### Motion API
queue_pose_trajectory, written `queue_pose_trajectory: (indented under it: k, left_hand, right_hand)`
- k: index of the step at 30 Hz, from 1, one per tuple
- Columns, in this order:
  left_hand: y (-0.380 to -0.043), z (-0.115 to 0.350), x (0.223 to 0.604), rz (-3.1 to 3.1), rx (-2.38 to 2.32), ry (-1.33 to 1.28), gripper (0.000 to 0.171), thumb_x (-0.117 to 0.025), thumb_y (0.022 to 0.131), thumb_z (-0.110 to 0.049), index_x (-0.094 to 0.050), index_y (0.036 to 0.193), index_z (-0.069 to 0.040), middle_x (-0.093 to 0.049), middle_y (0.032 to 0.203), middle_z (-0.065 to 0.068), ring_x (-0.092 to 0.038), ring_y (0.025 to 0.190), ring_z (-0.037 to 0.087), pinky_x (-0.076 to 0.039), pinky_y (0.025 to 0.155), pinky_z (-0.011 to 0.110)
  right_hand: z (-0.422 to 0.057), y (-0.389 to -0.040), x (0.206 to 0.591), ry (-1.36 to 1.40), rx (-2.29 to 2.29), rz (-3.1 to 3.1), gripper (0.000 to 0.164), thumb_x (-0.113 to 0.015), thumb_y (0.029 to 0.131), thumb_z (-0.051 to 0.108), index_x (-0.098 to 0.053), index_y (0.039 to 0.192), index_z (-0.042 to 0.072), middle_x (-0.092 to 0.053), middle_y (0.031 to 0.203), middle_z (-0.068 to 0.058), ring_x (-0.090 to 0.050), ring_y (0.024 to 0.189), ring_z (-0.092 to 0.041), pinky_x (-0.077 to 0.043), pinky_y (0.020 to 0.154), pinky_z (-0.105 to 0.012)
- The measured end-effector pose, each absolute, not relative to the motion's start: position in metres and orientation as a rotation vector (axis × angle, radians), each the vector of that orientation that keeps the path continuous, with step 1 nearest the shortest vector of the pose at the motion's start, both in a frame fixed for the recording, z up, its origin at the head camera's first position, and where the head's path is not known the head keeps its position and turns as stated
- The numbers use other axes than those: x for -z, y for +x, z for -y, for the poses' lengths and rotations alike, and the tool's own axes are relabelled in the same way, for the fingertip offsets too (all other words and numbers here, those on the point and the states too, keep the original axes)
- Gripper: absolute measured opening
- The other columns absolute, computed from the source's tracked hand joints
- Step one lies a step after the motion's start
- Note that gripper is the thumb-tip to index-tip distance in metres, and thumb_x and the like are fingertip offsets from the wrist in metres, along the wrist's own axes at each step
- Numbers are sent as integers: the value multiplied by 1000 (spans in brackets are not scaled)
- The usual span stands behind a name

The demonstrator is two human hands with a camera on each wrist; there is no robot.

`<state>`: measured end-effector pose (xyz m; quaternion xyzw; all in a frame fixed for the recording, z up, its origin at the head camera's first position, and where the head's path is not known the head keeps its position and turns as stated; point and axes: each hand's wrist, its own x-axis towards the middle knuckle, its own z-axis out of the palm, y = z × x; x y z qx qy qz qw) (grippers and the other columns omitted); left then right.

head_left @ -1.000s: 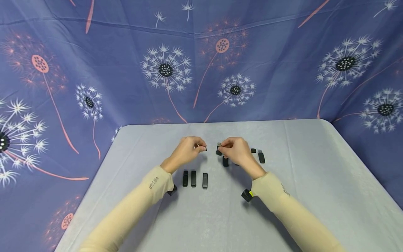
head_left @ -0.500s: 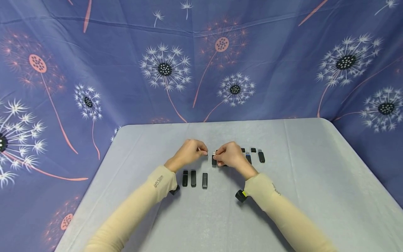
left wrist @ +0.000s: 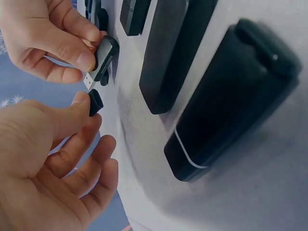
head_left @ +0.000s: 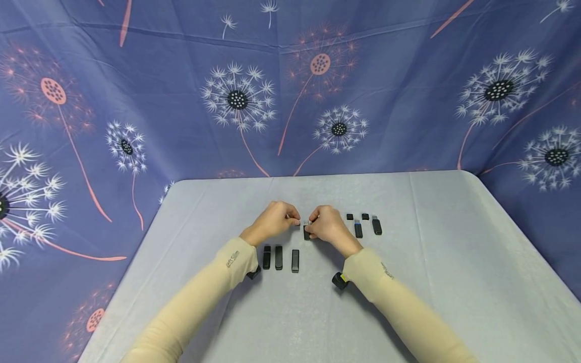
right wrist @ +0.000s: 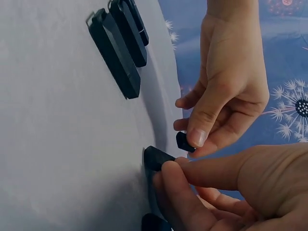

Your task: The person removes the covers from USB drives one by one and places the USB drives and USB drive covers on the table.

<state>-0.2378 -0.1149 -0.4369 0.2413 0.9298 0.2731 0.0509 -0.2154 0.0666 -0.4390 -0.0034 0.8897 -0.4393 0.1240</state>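
Observation:
My left hand (head_left: 274, 220) pinches a small black cap (left wrist: 95, 102) between thumb and forefinger, its other fingers loosely bent. Just to the right, my right hand (head_left: 330, 225) pinches a black USB flash drive (left wrist: 106, 57) whose bare metal plug (left wrist: 89, 81) points at the cap. A narrow gap separates plug and cap in the left wrist view. The drive is held low over the table. Nearer me lie several capped black flash drives, including one (head_left: 295, 260) at the right of the row and one with a pale line (left wrist: 216, 110).
Right of my hands lie two uncapped flash drives, one with a blue plug (head_left: 358, 229) and one dark (head_left: 377, 225). Two loose caps, one left (head_left: 350, 217) and one right (head_left: 365, 217), lie behind them. The pale tabletop (head_left: 454, 252) meets a blue dandelion-print cloth (head_left: 386, 101).
My right hand has moved left and slightly nearer me with the flash drive, closing on the left hand. My left hand has shifted slightly toward me, still holding the cap.

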Motion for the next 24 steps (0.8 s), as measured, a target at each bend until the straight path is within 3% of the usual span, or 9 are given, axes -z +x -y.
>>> queue_pose_trajectory:
  k: [7, 24]
  left_hand:
    - [-244, 114, 441, -2819, -831, 732, 4, -78, 93, -13, -82, 92, -12, -79, 91, 0, -73, 87, 15, -59, 80, 32]
    - [-249, 108, 449, -2804, -811, 680, 4, -77, 93, -13, -81, 91, -13, -79, 91, -1, -71, 86, 13, -58, 83, 31]
  right_hand:
    - [-64, -219, 438, -68, 1102, -2685, 13, -80, 90, 8, -73, 79, 5, -72, 68, -6, -72, 59, -16, -55, 56, -26]
    - [-58, -223, 433, -13, 1009, -2644, 12, -78, 90, 4, -73, 78, 4, -72, 72, -7, -73, 59, -15, -53, 53, -23]
